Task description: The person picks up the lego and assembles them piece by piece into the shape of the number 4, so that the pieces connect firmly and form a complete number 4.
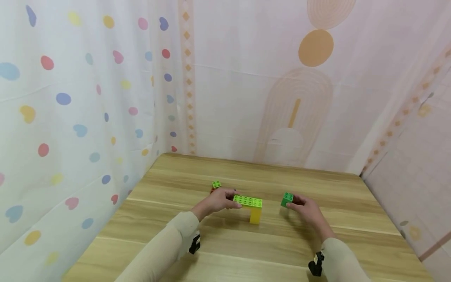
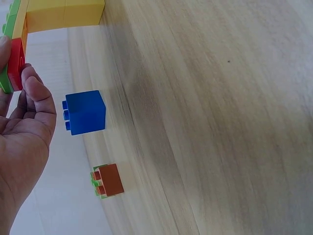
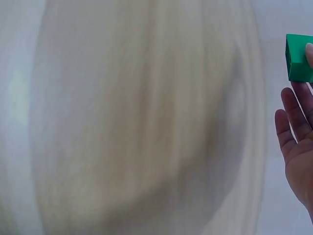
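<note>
My left hand [image 1: 219,199] pinches the left end of a joined toy-brick piece, thumb on one side and fingers on the other. Light green bricks [image 1: 248,201] form its studded top, and a yellow brick column [image 1: 255,215] goes down from the right end. Below the gripped end, a red brick [image 2: 16,64] shows beside my fingertips in the left wrist view. Off to the right, my right hand [image 1: 310,211] holds a green brick [image 1: 287,199] between thumb and fingers, studs up. The right wrist view shows the same green brick [image 3: 298,58] at its edge, partly covered by my thumb.
A blue brick [image 2: 87,112] stands on the wooden table [image 1: 282,250], mostly hidden behind my left hand in the head view. Near it is a brown brick [image 2: 111,179] with a light green one [image 1: 216,183] on top. A patterned curtain [image 1: 229,98] hangs behind the table.
</note>
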`<state>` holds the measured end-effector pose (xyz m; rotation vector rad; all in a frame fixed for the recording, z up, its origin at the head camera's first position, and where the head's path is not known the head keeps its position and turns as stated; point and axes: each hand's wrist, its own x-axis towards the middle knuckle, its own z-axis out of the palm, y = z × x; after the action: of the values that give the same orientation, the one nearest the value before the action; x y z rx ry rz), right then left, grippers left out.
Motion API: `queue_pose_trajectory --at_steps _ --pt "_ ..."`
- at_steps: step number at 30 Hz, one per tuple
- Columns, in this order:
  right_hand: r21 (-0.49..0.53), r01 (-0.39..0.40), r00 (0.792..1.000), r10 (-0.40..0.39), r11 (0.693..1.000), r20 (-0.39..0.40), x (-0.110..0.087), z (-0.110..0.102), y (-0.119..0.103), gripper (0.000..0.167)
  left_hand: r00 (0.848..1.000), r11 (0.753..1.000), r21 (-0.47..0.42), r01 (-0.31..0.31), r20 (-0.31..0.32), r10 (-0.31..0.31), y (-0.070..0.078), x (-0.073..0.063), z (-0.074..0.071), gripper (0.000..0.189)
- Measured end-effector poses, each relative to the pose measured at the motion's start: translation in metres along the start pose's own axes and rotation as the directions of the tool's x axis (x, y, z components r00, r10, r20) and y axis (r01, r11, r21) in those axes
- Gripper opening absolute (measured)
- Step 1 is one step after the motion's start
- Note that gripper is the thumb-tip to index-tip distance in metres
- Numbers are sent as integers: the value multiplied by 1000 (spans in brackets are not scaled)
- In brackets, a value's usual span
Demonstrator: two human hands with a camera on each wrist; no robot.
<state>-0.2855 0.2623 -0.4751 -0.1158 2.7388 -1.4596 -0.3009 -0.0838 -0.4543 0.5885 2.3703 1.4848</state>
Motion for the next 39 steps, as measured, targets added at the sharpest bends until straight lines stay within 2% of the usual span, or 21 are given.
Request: queue_pose_trajectory --at_steps 9,13,16,20,29,39 --pt "123 104 994 -108 987 22 2 13 -35 53 1000 1000 -3 7 -10 -8 -2 1 0 36" --pt "165 149 985 -161 975 65 -12 18 -70 48 1000 1000 1 13 -11 -13 -3 0 -1 38" --pt "184 169 977 -189 968 95 -16 24 -81 43 1000 1000 4 16 -11 -16 -3 0 0 37" --pt "186 195 969 -218 963 113 -4 35 -69 42 1000 1000 9 10 -9 -10 -2 1 1 35" --pt "187 236 947 -269 953 174 -7 40 -73 39 1000 1000 19 -6 10 6 -2 5 5 35" --pt "83 310 925 -321 947 203 -1 40 -77 32 1000 1000 13 -6 8 6 1 6 4 32"
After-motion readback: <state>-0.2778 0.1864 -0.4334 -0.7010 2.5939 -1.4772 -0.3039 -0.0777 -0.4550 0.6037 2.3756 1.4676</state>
